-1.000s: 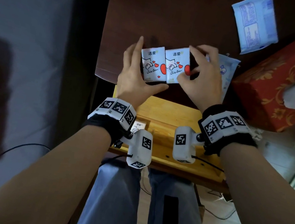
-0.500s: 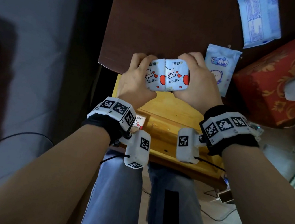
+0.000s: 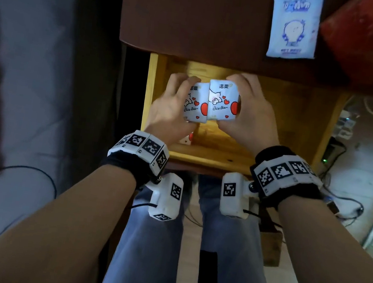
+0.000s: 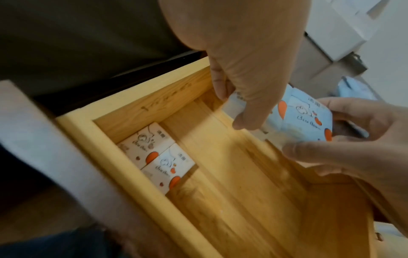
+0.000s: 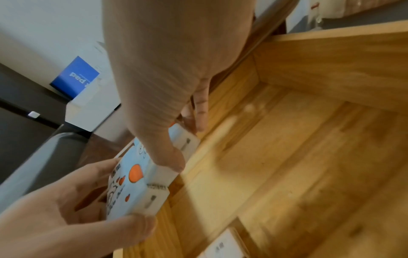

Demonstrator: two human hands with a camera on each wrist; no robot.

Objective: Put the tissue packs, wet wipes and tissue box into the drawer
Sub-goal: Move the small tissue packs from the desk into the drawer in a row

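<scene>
From the head view, the left hand (image 3: 171,105) and right hand (image 3: 252,112) each grip one of two tissue packs (image 3: 212,103) pressed side by side above the open drawer (image 3: 303,124). The wet wipes (image 3: 294,24) lie on the table (image 3: 194,13). At the left wrist, two more packs (image 4: 159,157) lie in the drawer's corner (touching). At the right wrist, thumb under, fingers (image 5: 198,108) over the held pack's far edge.

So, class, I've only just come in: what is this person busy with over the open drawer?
A person holds two tissue packs side by side above the open wooden drawer: the left hand grips the left pack, the right hand grips the right pack. Two matching packs already lie in the drawer's front left corner. A wet wipes packet and a red tissue box wait on the dark tabletop.
</scene>
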